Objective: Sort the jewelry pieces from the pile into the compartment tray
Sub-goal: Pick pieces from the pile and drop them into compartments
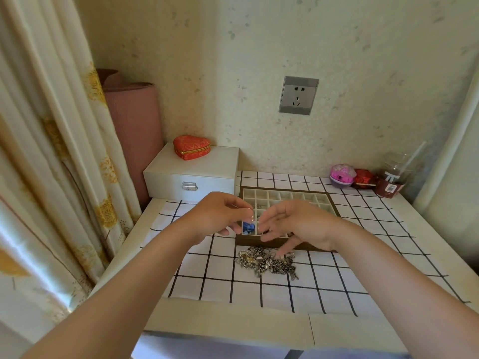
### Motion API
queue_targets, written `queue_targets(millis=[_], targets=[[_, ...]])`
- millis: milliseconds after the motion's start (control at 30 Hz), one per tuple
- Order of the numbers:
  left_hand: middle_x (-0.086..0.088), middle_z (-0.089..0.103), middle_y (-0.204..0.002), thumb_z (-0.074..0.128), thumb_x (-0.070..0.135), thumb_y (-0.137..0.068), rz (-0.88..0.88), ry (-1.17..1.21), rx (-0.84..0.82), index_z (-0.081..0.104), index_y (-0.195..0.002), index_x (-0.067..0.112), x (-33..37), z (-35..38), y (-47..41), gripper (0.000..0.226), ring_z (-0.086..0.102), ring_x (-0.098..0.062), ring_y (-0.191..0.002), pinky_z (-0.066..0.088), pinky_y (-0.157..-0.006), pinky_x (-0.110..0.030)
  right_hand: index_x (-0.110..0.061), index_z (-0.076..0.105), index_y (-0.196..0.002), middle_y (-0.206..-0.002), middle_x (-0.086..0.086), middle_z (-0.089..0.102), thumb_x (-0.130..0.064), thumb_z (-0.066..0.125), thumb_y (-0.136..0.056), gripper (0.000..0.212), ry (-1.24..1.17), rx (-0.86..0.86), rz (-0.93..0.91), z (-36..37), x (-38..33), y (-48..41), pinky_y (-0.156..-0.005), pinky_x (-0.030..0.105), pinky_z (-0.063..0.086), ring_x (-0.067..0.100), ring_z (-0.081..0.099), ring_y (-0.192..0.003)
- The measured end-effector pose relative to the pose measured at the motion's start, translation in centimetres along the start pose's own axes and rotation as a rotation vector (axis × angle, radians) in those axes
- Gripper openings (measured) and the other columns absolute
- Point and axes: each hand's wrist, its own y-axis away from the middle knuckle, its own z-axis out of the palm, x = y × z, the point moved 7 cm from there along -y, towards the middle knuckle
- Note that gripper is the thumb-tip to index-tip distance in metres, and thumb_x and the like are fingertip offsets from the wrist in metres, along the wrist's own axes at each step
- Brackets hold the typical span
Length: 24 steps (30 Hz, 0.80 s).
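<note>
A tangled pile of silver and gold jewelry (267, 263) lies on the checked cloth just in front of the brown compartment tray (285, 196). A blue piece (248, 227) sits in the tray's front left compartment. My left hand (220, 216) hovers over the tray's front left corner, its fingertips pinching a tiny pale jewelry piece (251, 217) too small to identify. My right hand (295, 224) hangs over the tray's front edge with relaxed, spread fingers, some pointing down at the pile and one reaching close to my left fingertips. It holds nothing that I can see.
A white jewelry box (191, 174) with a red heart-shaped case (191, 147) on top stands at the back left. A pink ball (342, 174), a red box (364, 178) and a plastic cup (394, 182) stand at the back right. A curtain (51, 177) hangs on the left.
</note>
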Motion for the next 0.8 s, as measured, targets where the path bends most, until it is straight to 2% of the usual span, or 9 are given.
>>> queue_targets(millis=[167,267,533,667,733,800], targets=[[0.003,0.078,-0.092,0.071,0.034,-0.089,-0.003,0.157,0.034,0.07,-0.107,0.016,1.1,0.1,-0.7,0.025,0.065,-0.006,-0.063,0.045,-0.053,-0.016,-0.021,0.068,-0.114,-0.101,0.001,0.075,-0.011,0.076,-0.086,0.03,0.098,0.184,-0.262,-0.8,-2.8,0.1,-0.051,0.031,0.057,0.026,0.075,-0.081],[0.005,0.078,-0.087,0.071,0.036,-0.088,-0.014,0.209,0.072,0.072,-0.101,0.019,1.6,-0.1,-1.2,0.022,0.063,-0.006,-0.062,0.045,-0.051,-0.016,-0.02,0.076,-0.103,-0.092,-0.001,0.077,-0.015,0.079,-0.083,0.021,0.114,0.307,-0.373,-1.3,-3.9,-0.2,-0.048,0.027,0.054,0.02,0.073,-0.07],[0.006,0.077,-0.091,0.064,0.038,-0.094,-0.015,0.299,0.094,0.074,-0.103,0.022,2.4,-0.7,-3.1,0.021,0.063,-0.007,-0.061,0.045,-0.054,-0.019,-0.018,0.079,-0.097,-0.08,-0.001,0.077,-0.018,0.074,-0.089,0.009,-0.02,0.479,-0.382,-3.1,-4.6,-3.0,-0.045,0.024,0.05,0.013,0.067,-0.061],[0.006,0.076,-0.093,0.055,0.038,-0.099,0.018,0.188,0.185,0.069,-0.112,0.022,2.4,-2.1,-4.5,0.025,0.066,-0.011,-0.07,0.05,-0.058,-0.022,-0.02,0.077,-0.094,-0.084,-0.004,0.075,-0.021,0.073,-0.091,0.005,0.052,0.532,-0.372,-4.3,-5.6,-5.4,-0.045,0.023,0.051,0.015,0.069,-0.059],[0.003,0.073,-0.095,0.052,0.034,-0.1,0.029,0.04,0.268,0.066,-0.111,0.02,1.8,-3.0,-5.2,0.023,0.068,-0.017,-0.079,0.055,-0.067,-0.03,-0.024,0.076,-0.09,-0.086,-0.009,0.073,-0.023,0.073,-0.091,0.003,0.165,0.581,-0.378,-5.2,-5.9,-6.7,-0.046,0.015,0.048,0.014,0.07,-0.057],[-0.001,0.072,-0.099,0.052,0.028,-0.099,0.01,-0.093,0.282,0.066,-0.107,0.019,0.6,-3.2,-5.8,0.019,0.069,-0.022,-0.089,0.057,-0.079,-0.037,-0.024,0.076,-0.088,-0.087,-0.01,0.073,-0.024,0.074,-0.09,0.004,0.302,0.598,-0.379,-5.8,-5.9,-8.5,-0.052,0.012,0.048,0.007,0.066,-0.054]])
